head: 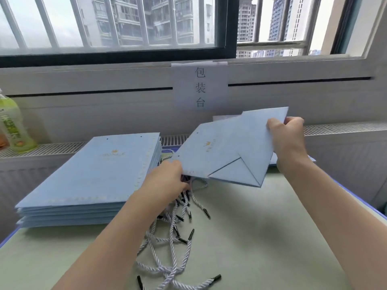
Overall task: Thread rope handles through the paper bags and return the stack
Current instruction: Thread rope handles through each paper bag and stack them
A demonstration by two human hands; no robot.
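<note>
- Single head-worn view — looks forward and down along both forearms onto the worktop (pixel 261 237).
- Close in, wide-angle — faces the window (pixel 117 24) directly behind the worktop.

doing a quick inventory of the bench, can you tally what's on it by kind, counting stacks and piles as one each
Stack of flat blue bags: 1
Single blue bag held up by the left hand and right hand: 1
Pile of white rope handles: 1
Green drink bottle: 1
Paper sign: 1
Total: 5
</note>
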